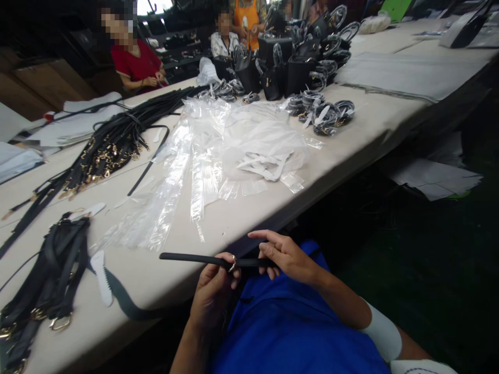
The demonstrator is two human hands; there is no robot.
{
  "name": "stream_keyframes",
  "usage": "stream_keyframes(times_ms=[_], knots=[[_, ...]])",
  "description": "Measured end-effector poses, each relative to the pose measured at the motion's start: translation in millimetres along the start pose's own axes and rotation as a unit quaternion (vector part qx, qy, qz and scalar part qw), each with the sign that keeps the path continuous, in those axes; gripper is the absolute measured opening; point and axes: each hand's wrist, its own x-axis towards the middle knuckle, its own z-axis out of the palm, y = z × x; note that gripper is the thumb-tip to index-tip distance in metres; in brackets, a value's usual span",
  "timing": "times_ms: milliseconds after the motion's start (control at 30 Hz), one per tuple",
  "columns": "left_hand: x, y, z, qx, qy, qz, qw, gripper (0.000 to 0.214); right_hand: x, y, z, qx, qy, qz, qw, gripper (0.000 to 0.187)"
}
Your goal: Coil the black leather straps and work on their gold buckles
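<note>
A thin black strap [187, 257] with a small gold ring is held level over my lap, just off the near edge of the pale table [241, 213]. My left hand [215, 291] is closed on the strap at the ring, thumb on top. My right hand [286, 254] grips the strap's right end, fingers curled round it with the index finger stretched out. The strap's left end sticks out free over the table edge.
A heap of black straps with gold buckles [47, 280] lies at the near left, a long bundle of straps [113, 143] further back. Clear plastic sleeves [202, 156] cover the middle. Black handbags [288, 67] and wrapped coils [327, 114] stand far right. Other people sit across the table.
</note>
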Motion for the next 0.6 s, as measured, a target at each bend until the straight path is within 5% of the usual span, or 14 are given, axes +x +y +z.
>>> stream_keyframes(times_ms=[267, 600], knots=[[-3.1, 5.2, -19.4, -0.012, 0.024, 0.023, 0.999, 0.021, -14.8, 2.1, -38.4, -0.057, 0.104, -0.016, 0.993, 0.049], [-7.9, 1.5, -7.4, -0.019, 0.000, -0.022, 1.000, 0.034, -17.0, -3.1, -39.9, -0.088, 0.145, -0.050, 0.984, 0.041]])
